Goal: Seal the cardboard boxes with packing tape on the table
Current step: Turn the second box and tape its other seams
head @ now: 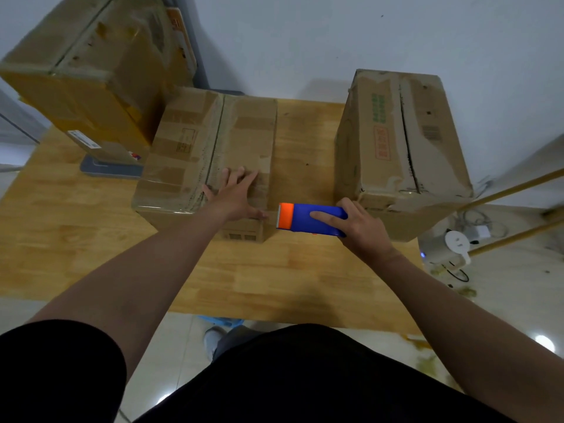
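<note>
Though worn, three boxes [91,71] [213,138] [403,132]; one dispenser [308,219].

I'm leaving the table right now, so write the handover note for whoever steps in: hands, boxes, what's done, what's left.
Left hand: flat, fingers spread, pressing on top of the middle box.
Right hand: grips the tape dispenser, orange end pointing at that box's near right edge.
Boxes: left box at the back left of the table, right box on its right side.
Done: middle box flaps closed, shiny tape seems to cover its seam; left box looks taped.
Left: right box's top seam gapes, no tape visible along it; tape it.
</note>
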